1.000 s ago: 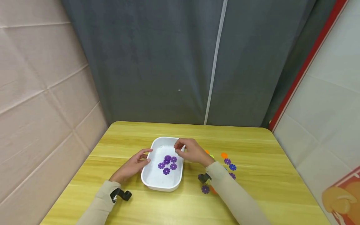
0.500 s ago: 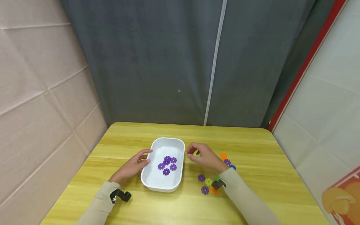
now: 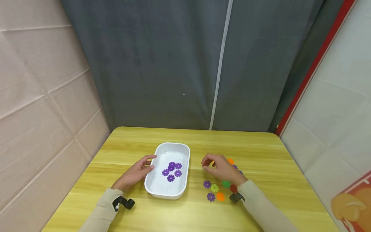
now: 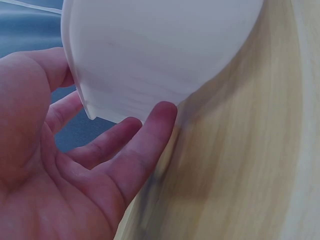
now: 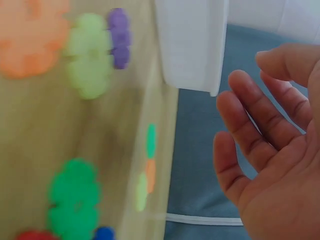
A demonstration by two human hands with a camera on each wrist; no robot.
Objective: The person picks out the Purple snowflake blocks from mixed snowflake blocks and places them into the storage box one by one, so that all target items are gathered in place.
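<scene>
the white tray (image 3: pixel 166 190) sits on the yellow wooden table (image 3: pixel 275 180), a little left of the middle, its long side running near to far, with a small cluster of purple flower-shaped discs (image 3: pixel 172 169) lying in its middle. the left hand (image 3: pixel 136 174) is against the tray's left wall, thumb up by the rim and the fingers (image 4: pixel 150 135) loosely spread and nearly straight along the outside of the wall, not curled round it. to the right of the tray, apart from it, the right hand (image 3: pixel 221 168) hovers just above the table with its fingers loosely bent and apart, holding nothing that i can see; the right wrist view shows the palm open and bare. around that hand lie loose discs: a purple disc (image 3: pixel 207 184), a yellow-green disc (image 3: pixel 214 188) and a green disc (image 3: pixel 226 184) just nearer than the hand, another purple one (image 3: pixel 211 197) and an orange disc (image 3: pixel 220 196) nearer still, a red disc (image 3: pixel 233 188) beside the sleeve, and an orange one (image 3: pixel 230 160) on the hand's far side. grey curtains (image 3: pixel 185 64) hang behind the table.
</scene>
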